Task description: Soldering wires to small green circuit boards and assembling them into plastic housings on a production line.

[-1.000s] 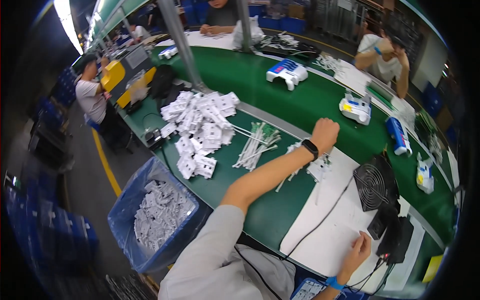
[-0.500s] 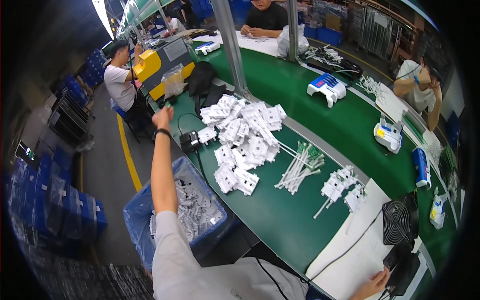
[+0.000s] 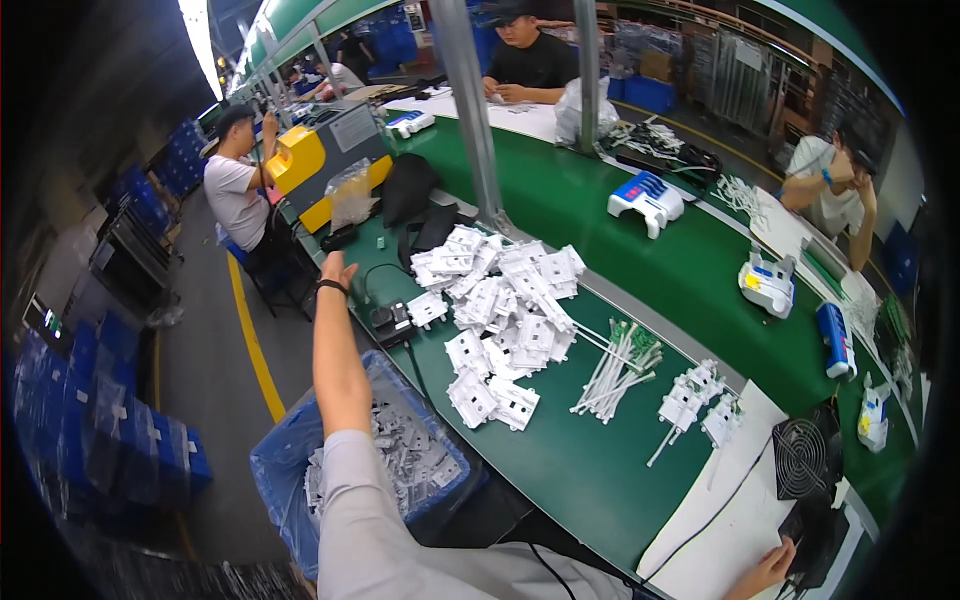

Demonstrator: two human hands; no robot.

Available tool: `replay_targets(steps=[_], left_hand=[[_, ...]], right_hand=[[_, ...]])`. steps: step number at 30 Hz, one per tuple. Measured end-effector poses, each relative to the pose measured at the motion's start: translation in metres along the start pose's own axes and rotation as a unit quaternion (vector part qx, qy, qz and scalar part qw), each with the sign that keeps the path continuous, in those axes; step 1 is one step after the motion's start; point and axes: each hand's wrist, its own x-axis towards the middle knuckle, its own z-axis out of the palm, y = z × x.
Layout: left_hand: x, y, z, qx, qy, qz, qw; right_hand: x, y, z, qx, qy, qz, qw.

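My left hand [image 3: 337, 270] is stretched out over the bench's left edge, its fingers apart and holding nothing. Just past it, a small pale green piece [image 3: 380, 243] lies on the green bench top, too small to name. To the right spreads a heap of white plastic housings [image 3: 500, 300]. A black power adapter [image 3: 391, 320] with a cable sits nearer to me. At the lower right, my right hand [image 3: 765, 572] is closed, with its fingers curled beside a black object [image 3: 808, 535]; what it holds, if anything, is hidden.
Below my left arm stands a blue plastic-lined bin [image 3: 270, 465] of white parts. White cables with green ends [image 3: 615, 375], white assemblies [image 3: 688, 395] and a black fan [image 3: 803, 458] lie along the bench. Blue-and-white devices [image 3: 648, 203] sit on the green belt. Other people work around it.
The small pale green piece, at my left fingertips before, now lies on the bench apart from my hand. My left hand has drawn back and opened. The whole view has shifted slightly.
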Motion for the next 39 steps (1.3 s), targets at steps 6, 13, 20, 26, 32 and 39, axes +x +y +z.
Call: replay_targets(steps=[6,13,20,26,32,39], left_hand=[[-0.055,0.041,0.019,0.012,-0.054,0.252,0.966],[-0.339,0.011,0.126,0.207,-0.266,0.476,0.812],[-0.47,-0.078,0.189,0.407,-0.412,0.606,0.546],[-0.456,-0.109,0.218,0.454,-0.507,0.576,0.453],[-0.461,-0.125,0.214,0.406,-0.517,0.574,0.488],[-0.49,-0.11,0.214,0.207,-0.379,0.66,0.614]], right_hand=[[0.009,0.049,0.003,-0.006,-0.031,-0.006,0.999],[-0.002,0.0,0.02,0.033,-0.053,-0.04,0.997],[-0.02,-0.1,0.039,-0.022,-0.25,-0.235,0.939],[-0.035,-0.132,0.07,0.061,-0.371,-0.312,0.873],[-0.052,-0.128,0.077,0.098,-0.415,-0.306,0.851],[-0.053,-0.12,0.071,0.098,-0.328,-0.286,0.895]])
